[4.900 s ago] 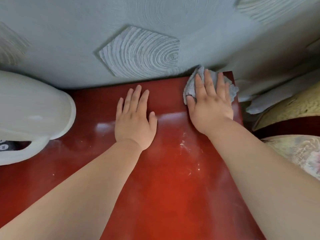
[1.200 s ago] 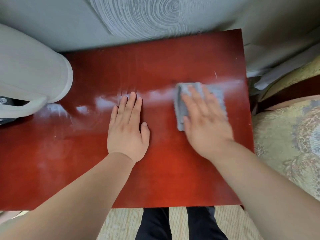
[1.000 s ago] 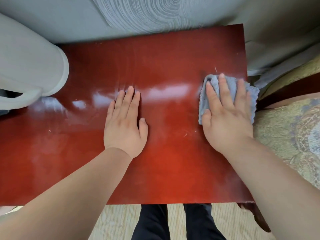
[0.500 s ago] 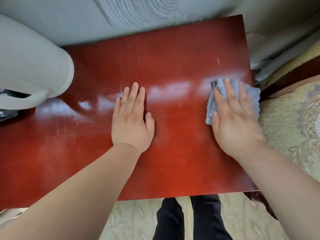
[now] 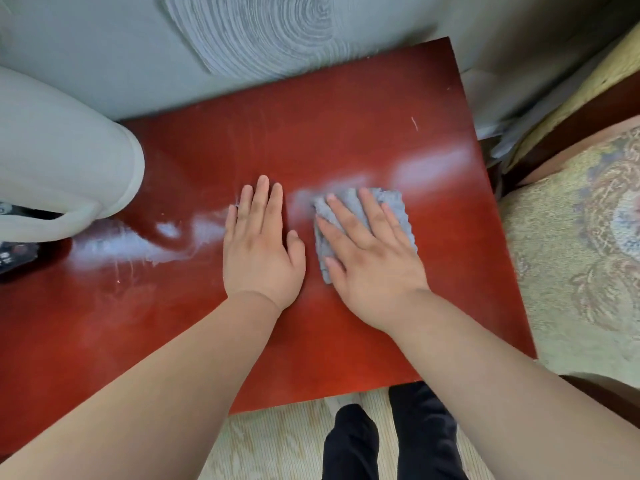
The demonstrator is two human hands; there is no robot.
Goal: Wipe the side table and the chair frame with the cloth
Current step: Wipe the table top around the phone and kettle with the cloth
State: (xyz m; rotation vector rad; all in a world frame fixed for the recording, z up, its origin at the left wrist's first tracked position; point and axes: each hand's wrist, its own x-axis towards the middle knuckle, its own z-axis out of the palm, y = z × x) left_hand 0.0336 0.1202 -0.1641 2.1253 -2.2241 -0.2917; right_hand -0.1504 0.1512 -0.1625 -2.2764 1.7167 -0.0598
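Pressing flat, the right hand (image 5: 372,251) pins the crumpled grey cloth (image 5: 360,220) mid-way across the glossy red wooden tabletop (image 5: 346,133), fingers spread, its grip not closed; the left hand (image 5: 261,247) rests open just beside it. Overlapping strokes with even pressure should lift the pale smears (image 5: 138,247) leftward.

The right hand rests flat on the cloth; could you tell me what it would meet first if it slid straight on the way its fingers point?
Probably the wall, after bare table.
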